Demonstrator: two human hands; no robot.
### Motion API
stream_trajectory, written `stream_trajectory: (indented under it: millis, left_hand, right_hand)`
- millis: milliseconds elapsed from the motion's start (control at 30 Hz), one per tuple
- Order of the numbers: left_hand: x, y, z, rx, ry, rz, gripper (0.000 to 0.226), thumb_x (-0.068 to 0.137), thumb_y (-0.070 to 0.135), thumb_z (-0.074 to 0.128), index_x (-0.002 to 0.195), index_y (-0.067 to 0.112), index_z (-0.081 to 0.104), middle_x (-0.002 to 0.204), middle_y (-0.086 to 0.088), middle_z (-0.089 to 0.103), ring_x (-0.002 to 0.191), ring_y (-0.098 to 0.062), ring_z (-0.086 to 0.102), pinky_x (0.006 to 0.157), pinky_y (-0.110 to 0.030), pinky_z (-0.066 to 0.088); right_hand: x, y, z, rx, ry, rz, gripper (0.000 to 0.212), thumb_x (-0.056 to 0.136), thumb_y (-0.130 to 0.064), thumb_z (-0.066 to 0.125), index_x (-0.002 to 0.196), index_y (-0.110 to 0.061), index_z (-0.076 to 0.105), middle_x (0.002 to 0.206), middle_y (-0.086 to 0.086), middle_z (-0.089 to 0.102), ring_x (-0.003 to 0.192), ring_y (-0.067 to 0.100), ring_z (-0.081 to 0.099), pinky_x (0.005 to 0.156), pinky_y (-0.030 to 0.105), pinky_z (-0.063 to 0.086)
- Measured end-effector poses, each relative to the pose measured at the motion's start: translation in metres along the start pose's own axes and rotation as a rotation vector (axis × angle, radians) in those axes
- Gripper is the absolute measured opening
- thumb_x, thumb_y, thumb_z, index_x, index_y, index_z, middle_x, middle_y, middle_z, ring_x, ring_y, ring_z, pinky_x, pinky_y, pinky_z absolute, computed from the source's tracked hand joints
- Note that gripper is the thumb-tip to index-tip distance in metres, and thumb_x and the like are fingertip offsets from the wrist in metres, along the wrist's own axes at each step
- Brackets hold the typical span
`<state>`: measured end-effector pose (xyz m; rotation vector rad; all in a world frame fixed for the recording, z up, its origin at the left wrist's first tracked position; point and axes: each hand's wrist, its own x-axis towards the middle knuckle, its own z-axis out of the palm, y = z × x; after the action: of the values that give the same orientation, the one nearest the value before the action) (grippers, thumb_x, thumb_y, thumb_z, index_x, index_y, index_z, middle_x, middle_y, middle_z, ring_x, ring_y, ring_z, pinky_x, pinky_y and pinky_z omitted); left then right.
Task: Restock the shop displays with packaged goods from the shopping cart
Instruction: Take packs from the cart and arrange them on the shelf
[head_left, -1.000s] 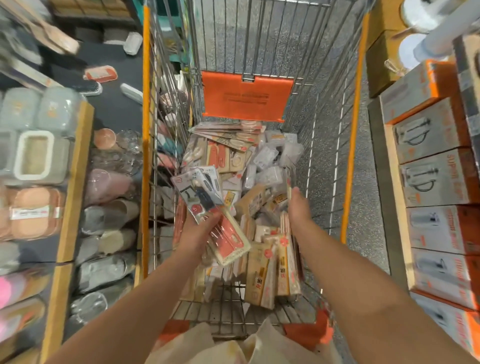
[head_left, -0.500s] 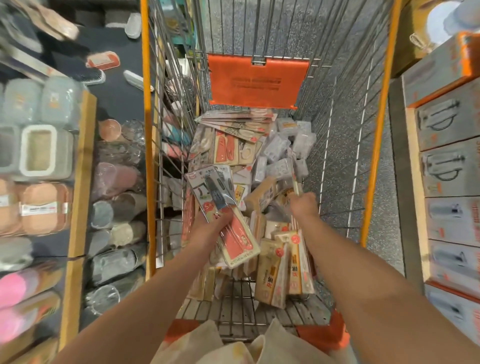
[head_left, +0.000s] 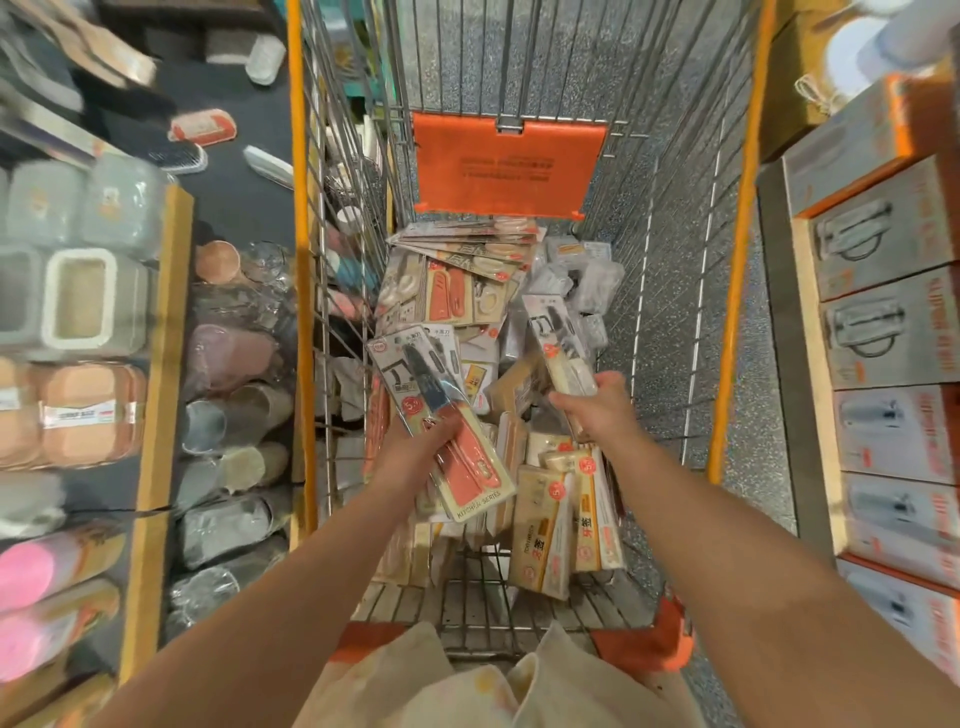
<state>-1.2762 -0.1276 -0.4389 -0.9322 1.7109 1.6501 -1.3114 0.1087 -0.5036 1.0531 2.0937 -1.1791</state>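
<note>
A wire shopping cart (head_left: 732, 291) with orange rails stands in front of me, its bottom piled with carded packaged goods (head_left: 467, 291). My left hand (head_left: 421, 447) grips a small stack of knife packs (head_left: 441, 415) with orange handles, held above the pile on the cart's left side. My right hand (head_left: 597, 410) holds a cream-handled knife pack (head_left: 558, 343) by its lower end, lifted clear of the heap. Toothpick packets (head_left: 566, 525) stand on edge below my right wrist.
A display shelf (head_left: 156, 332) on the left carries lidded containers, cups and pink items. Stacked grey and orange boxes (head_left: 883, 322) line the right side. An orange flap (head_left: 506, 166) hangs at the cart's far end. A cloth bag (head_left: 467, 686) sits at the near end.
My right hand has come up out of the pile with a cream-handled knife pack. The left hand keeps its stack and has barely moved.
</note>
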Motion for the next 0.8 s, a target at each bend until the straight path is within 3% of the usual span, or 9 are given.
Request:
stream_trajectory:
  millis: [100,167,233,267,367,500,600,700,800]
  left_hand:
    - [-0.009,-0.002,-0.003,-0.035,0.03,0.019,0.025,0.085,0.023,0.076,0.093,0.032,0.054,0.102,0.004,0.068,0.108,-0.027,0.064,0.107,-0.049,0.043]
    - [-0.019,-0.004,-0.004,-0.089,0.073,0.031,0.035,0.078,0.033,0.081,0.1,0.033,0.054,0.111,0.0,0.069,0.11,-0.027,0.064,0.106,-0.051,0.044]
    - [-0.028,-0.008,-0.004,-0.12,0.09,0.063,0.041,0.073,0.035,0.083,0.104,0.033,0.056,0.113,-0.002,0.07,0.107,-0.024,0.067,0.101,-0.047,0.048]
    - [-0.035,-0.009,-0.003,-0.134,0.1,0.086,0.037,0.075,0.031,0.082,0.104,0.031,0.058,0.111,-0.003,0.071,0.104,-0.023,0.067,0.096,-0.042,0.051]
    - [-0.061,-0.01,0.003,-0.173,0.107,0.171,0.033,0.079,0.021,0.078,0.108,0.019,0.065,0.106,-0.01,0.073,0.095,-0.025,0.069,0.079,-0.034,0.053]
    - [-0.116,-0.014,0.006,-0.183,0.17,0.289,0.047,0.07,0.042,0.077,0.108,0.015,0.068,0.1,-0.008,0.075,0.092,-0.028,0.072,0.084,-0.043,0.057]
    - [-0.153,-0.023,-0.001,-0.296,0.238,0.357,0.016,0.088,0.016,0.073,0.103,0.017,0.066,0.093,-0.001,0.075,0.083,-0.018,0.071,0.082,-0.035,0.054]
    - [-0.189,-0.026,-0.012,-0.36,0.307,0.439,0.018,0.088,0.004,0.069,0.098,0.019,0.066,0.082,0.002,0.076,0.075,-0.016,0.072,0.075,-0.033,0.056]
    - [-0.227,-0.024,-0.036,-0.454,0.403,0.489,0.022,0.084,0.009,0.075,0.098,0.021,0.064,0.087,0.001,0.075,0.084,-0.022,0.071,0.082,-0.038,0.056]
  right_hand:
    - [-0.021,-0.005,-0.001,0.092,0.014,-0.089,0.091,0.068,-0.024,0.089,0.14,-0.016,0.033,0.124,-0.001,0.054,0.11,0.02,0.055,0.1,0.042,0.047]
    - [-0.038,-0.011,-0.002,0.154,-0.07,-0.11,0.084,0.074,-0.023,0.085,0.142,-0.016,0.037,0.118,-0.003,0.054,0.103,0.016,0.055,0.088,0.033,0.049]
    - [-0.054,-0.013,-0.003,0.162,-0.205,-0.119,0.063,0.077,-0.023,0.083,0.131,-0.018,0.049,0.109,-0.003,0.061,0.09,0.013,0.062,0.071,0.026,0.051]
    - [-0.063,-0.013,-0.003,0.14,-0.265,-0.137,0.053,0.077,-0.024,0.082,0.122,-0.017,0.055,0.105,-0.003,0.065,0.086,0.014,0.065,0.07,0.028,0.054]
    - [-0.087,-0.018,-0.007,0.159,-0.392,-0.185,0.037,0.079,-0.022,0.081,0.111,-0.012,0.066,0.1,0.004,0.073,0.09,0.026,0.072,0.086,0.05,0.057]
    - [-0.125,-0.028,-0.031,0.196,-0.507,-0.278,0.027,0.088,-0.013,0.071,0.113,-0.008,0.064,0.098,0.006,0.073,0.09,0.025,0.07,0.088,0.046,0.056]
    - [-0.148,-0.037,-0.049,0.281,-0.596,-0.344,0.02,0.093,-0.009,0.063,0.114,-0.008,0.063,0.095,0.009,0.073,0.082,0.023,0.071,0.076,0.04,0.059]
    - [-0.179,-0.052,-0.053,0.301,-0.707,-0.409,0.019,0.096,-0.004,0.056,0.112,-0.012,0.061,0.087,0.004,0.075,0.074,0.019,0.072,0.064,0.033,0.059]
    - [-0.222,-0.072,-0.045,0.259,-0.837,-0.508,0.025,0.095,0.002,0.052,0.116,-0.009,0.059,0.083,0.003,0.076,0.07,0.016,0.072,0.057,0.028,0.058]
